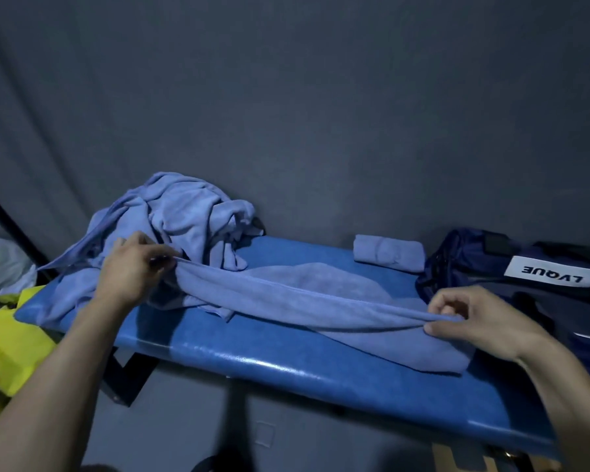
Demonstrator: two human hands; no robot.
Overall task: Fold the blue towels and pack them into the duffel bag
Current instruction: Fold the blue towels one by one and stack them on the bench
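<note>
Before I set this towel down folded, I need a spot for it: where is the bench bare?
Bare bench runs along the near edge, in front of the stretched towel. A smaller patch lies at the back, between the crumpled towel pile and the rolled towel. The left end is crowded by the pile, the right end by the duffel bag.

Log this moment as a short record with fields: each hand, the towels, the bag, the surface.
left hand: pinches one end of the stretched towel
right hand: pinches the other end
towel pile: unfolded, back left of the bench
folded towel: at the back, beside the bag
duffel bag: dark, at the bench's right end
bench: blue, padded
</note>
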